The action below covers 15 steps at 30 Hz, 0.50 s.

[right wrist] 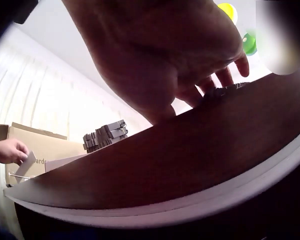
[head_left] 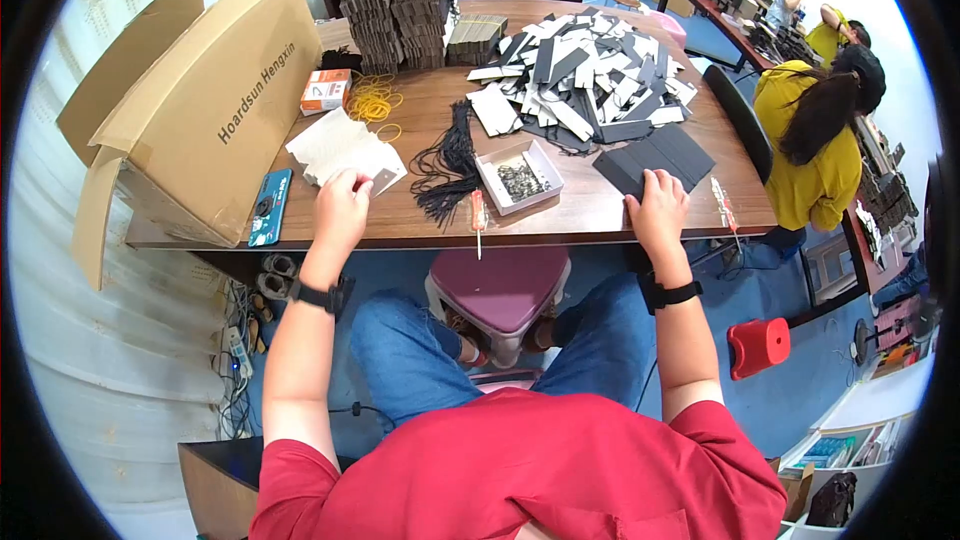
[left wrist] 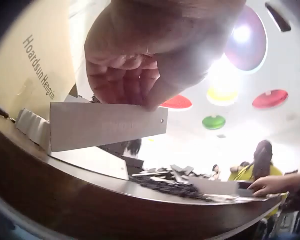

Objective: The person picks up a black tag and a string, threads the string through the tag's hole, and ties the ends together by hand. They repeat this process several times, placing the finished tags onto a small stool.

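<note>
the left hand [head_left: 342,205] pinches one white card [left wrist: 107,127] by its upper long edge, between the thumb and the bent fingers. the card is above the near edge of the table [head_left: 380,237], close to the white stack [head_left: 330,148]. the small hole is near one end of it, and this end is free from the fingers. there is also faint print on the face, but i cannot read it.

the right hand [head_left: 660,205] is relaxed, its thumb apart from the fingers, and it rests on the black cards [head_left: 672,155]. these lie flat at the right of the tray [head_left: 535,200].

the card must be very light, i judge, and rather stiff: it is held at one edge only and its lower side does not hang down. the face looks smooth, so it may slide a little under a dry finger. i think it is not fragile like glass, but a strong squeeze could crease it, and the corners and the paper around the hole seem the weakest places.

the best hold is, in my opinion, a soft pinch at the middle of the long edge, with the hole uncovered. the black cards look equally thin and flat; for one of them, it would be easier to lift a front edge with a nail than to press on top.
</note>
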Motion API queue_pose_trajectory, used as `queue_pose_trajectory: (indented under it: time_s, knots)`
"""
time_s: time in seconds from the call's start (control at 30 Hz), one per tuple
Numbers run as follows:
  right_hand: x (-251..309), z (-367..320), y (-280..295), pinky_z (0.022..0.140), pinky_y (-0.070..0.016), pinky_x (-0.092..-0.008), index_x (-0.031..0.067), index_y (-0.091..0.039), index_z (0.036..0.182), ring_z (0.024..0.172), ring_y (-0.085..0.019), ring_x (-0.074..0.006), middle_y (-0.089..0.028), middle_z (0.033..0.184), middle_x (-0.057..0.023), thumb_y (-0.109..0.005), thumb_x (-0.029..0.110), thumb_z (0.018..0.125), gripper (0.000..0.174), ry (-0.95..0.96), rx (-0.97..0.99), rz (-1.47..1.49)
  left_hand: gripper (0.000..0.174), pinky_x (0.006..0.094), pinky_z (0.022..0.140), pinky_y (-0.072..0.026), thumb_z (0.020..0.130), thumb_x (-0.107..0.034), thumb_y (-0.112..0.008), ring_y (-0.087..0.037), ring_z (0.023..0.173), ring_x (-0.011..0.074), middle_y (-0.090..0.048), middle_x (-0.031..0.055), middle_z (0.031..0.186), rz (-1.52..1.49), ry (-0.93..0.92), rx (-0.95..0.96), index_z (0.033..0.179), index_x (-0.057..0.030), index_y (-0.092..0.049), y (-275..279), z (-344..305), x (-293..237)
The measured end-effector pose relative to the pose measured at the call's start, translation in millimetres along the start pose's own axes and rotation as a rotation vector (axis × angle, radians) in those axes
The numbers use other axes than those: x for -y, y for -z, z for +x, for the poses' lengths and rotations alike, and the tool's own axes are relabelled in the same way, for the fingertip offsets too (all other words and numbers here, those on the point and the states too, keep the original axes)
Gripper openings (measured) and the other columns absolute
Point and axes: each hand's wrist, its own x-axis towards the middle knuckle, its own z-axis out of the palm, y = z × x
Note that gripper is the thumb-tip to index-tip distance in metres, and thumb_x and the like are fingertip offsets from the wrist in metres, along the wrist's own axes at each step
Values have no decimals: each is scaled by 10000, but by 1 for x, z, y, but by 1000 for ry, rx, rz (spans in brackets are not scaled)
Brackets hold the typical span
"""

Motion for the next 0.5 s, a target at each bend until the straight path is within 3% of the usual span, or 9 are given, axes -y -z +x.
queue_pose_trajectory:
  time_s: [0.13,0.3,0.5]
  knots:
    - [0,0,-6,949,-338,-446,59,-509,1191,1138,-441,-307,-509,1184,-110,-747,212,683,581,-43,-8,59,81,435,751,-432,773,-132,-644,-583,851,292,-631,109,858,261,-12,39,784,-53,-628,-30,16,21]
    - [0,10,-6,947,-332,-462,55,-505,1188,1092,-449,-320,-507,1136,-120,-739,160,671,576,-51,23,75,61,427,798,-404,767,-142,-651,-539,942,292,-624,82,881,349,-78,17,796,-90,-637,-45,25,25]
    - [17,2,-7,826,-386,-431,98,-577,1062,977,-484,-306,-522,1009,-98,-615,63,657,408,-10,-48,86,199,436,833,-395,741,-109,-659,-514,994,295,-598,76,957,360,-147,10,937,-103,-625,-50,18,21]
